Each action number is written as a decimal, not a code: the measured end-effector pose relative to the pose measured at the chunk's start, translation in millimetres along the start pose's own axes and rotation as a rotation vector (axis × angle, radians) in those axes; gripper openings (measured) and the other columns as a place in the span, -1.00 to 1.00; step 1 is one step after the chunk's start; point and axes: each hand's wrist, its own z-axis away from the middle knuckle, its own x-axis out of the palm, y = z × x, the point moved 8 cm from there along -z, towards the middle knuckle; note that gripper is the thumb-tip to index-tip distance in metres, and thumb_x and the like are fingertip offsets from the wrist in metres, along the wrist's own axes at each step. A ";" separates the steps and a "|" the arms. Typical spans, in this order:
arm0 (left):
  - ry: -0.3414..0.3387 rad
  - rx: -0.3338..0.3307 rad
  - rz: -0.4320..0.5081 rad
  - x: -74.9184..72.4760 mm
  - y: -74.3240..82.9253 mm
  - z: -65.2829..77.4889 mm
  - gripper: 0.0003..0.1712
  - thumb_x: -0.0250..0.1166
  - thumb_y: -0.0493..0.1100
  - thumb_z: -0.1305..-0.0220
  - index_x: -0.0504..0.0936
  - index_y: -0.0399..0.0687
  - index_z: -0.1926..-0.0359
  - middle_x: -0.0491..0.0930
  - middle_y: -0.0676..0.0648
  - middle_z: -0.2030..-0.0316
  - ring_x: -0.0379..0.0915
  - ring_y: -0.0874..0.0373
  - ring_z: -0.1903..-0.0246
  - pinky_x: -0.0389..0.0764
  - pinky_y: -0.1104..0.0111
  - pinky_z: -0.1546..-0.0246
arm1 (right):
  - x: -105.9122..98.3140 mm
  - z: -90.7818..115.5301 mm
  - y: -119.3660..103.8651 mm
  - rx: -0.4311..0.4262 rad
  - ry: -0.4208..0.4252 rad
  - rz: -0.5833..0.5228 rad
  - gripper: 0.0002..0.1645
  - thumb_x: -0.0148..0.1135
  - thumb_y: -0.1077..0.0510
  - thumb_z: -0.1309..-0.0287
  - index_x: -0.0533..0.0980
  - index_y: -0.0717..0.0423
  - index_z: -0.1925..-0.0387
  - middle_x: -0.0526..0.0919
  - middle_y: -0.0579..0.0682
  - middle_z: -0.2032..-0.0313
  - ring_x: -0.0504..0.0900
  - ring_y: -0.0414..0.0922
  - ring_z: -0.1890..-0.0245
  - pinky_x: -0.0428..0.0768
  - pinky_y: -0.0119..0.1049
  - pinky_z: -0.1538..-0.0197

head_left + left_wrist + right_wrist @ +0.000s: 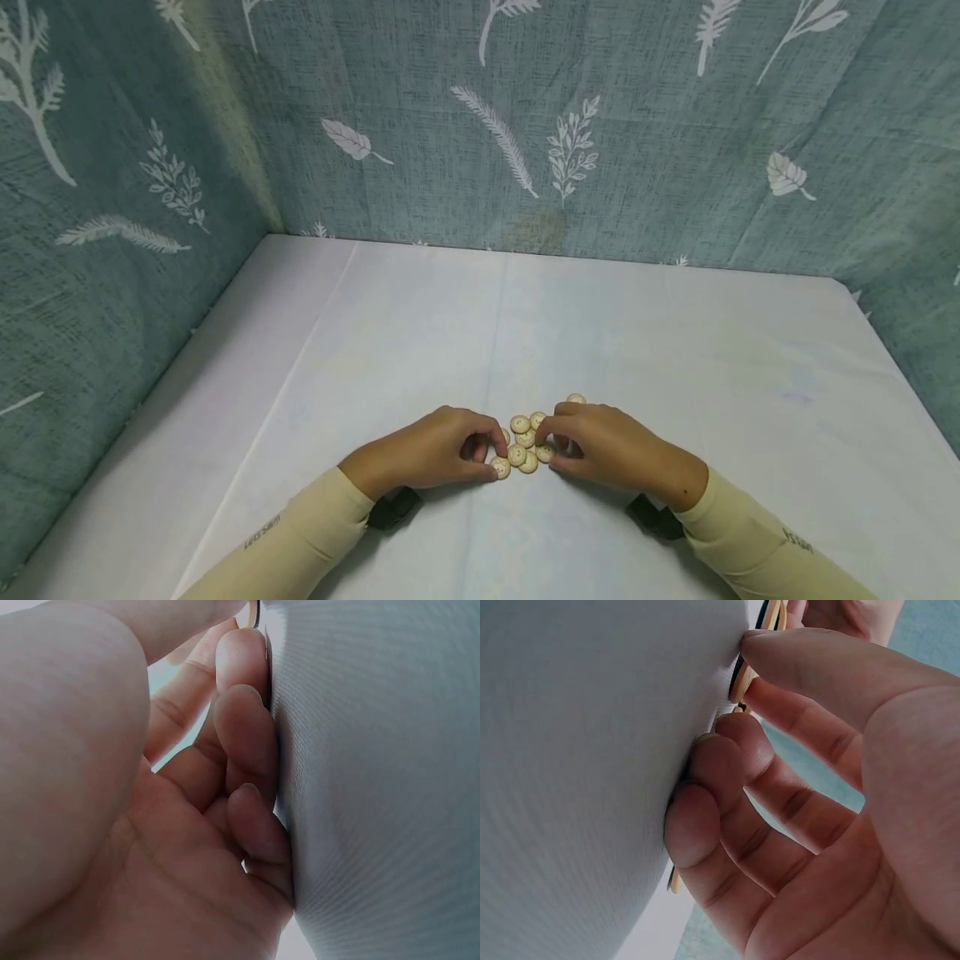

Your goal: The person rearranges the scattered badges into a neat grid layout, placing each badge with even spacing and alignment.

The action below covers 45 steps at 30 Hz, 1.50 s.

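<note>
Several round, pale wooden buttons with dark marks on their faces lie in a small cluster on the white table, and one middle button [517,455] overlaps its neighbour. At the cluster's left edge my left hand [442,447] pinches a button [500,468] between thumb and index finger. From the other side my right hand [618,442] has its thumb and index finger at opposite edges of another button [545,453]. The other fingers [246,735] of the left hand are curled against the cloth. In the right wrist view, the fingertips [692,825] rest on the cloth beside thin wooden edges.
A separate button [576,398] lies just beyond the right hand, partly hidden by it. White cloth [420,333] with creases covers the table. Green leaf-patterned fabric [420,125] hangs behind it and along both sides. A dark wrist device [393,508] sits under each wrist.
</note>
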 end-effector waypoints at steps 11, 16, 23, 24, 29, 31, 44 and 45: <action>-0.004 -0.010 0.002 0.6 -1.0 0.5 -0.83 0.47 -0.13 -0.20 0.65 0.16 0.22 0.46 0.22 0.54 0.31 0.43 0.56 0.40 0.54 0.49 | 1.2 0.2 0.1 0.009 -0.006 0.006 -0.80 0.45 0.13 -0.11 0.66 -0.08 0.20 0.49 -0.24 0.42 0.37 -0.40 0.48 0.41 -0.51 0.39; -0.011 -0.012 0.006 2.1 -0.5 1.1 -0.83 0.47 -0.13 -0.20 0.65 0.15 0.22 0.46 0.22 0.55 0.31 0.44 0.56 0.39 0.54 0.50 | 4.1 -0.1 1.3 0.023 -0.047 -0.023 -0.81 0.42 0.12 -0.14 0.63 -0.09 0.19 0.45 -0.28 0.50 0.34 -0.41 0.50 0.38 -0.49 0.39; -0.001 -0.002 0.000 0.2 0.3 0.1 -0.83 0.47 -0.14 -0.19 0.66 0.15 0.22 0.46 0.22 0.55 0.31 0.44 0.56 0.40 0.54 0.49 | 3.3 -1.2 2.5 0.023 -0.067 -0.039 -0.82 0.40 0.14 -0.18 0.61 -0.12 0.18 0.43 -0.33 0.53 0.36 -0.40 0.51 0.39 -0.47 0.36; -0.003 -0.003 0.002 0.9 0.2 0.2 -0.83 0.47 -0.14 -0.19 0.66 0.15 0.22 0.46 0.22 0.55 0.31 0.44 0.56 0.40 0.54 0.49 | 3.5 -0.9 2.3 0.022 -0.068 -0.043 -0.82 0.40 0.14 -0.18 0.61 -0.11 0.18 0.43 -0.33 0.53 0.35 -0.41 0.51 0.39 -0.47 0.36; 0.000 -0.002 0.003 2.0 -0.2 0.6 -0.83 0.47 -0.13 -0.19 0.66 0.16 0.22 0.46 0.22 0.55 0.31 0.44 0.56 0.39 0.54 0.50 | 5.2 -0.6 3.2 0.033 -0.071 -0.040 -0.83 0.40 0.12 -0.19 0.60 -0.13 0.18 0.42 -0.34 0.55 0.35 -0.42 0.52 0.38 -0.45 0.35; 0.004 -0.003 0.001 1.6 -0.8 0.9 -0.83 0.47 -0.13 -0.20 0.66 0.16 0.22 0.46 0.22 0.55 0.31 0.44 0.56 0.39 0.54 0.50 | 5.4 -1.4 3.6 0.038 -0.073 -0.041 -0.83 0.39 0.11 -0.19 0.60 -0.13 0.19 0.42 -0.35 0.56 0.35 -0.42 0.53 0.38 -0.45 0.35; 0.006 0.007 -0.011 -0.2 0.1 0.5 -0.83 0.47 -0.14 -0.20 0.65 0.16 0.21 0.46 0.22 0.54 0.31 0.43 0.55 0.40 0.54 0.48 | 6.3 -2.6 6.3 0.056 -0.080 -0.063 -0.82 0.38 0.12 -0.19 0.58 -0.12 0.18 0.41 -0.33 0.59 0.33 -0.43 0.57 0.36 -0.45 0.41; 0.004 0.003 -0.009 0.1 -0.2 0.8 -0.83 0.47 -0.13 -0.20 0.65 0.16 0.21 0.46 0.22 0.54 0.31 0.43 0.55 0.40 0.54 0.48 | 6.7 -2.8 6.2 0.055 -0.084 -0.068 -0.82 0.38 0.12 -0.19 0.58 -0.12 0.18 0.41 -0.33 0.59 0.33 -0.43 0.57 0.37 -0.46 0.42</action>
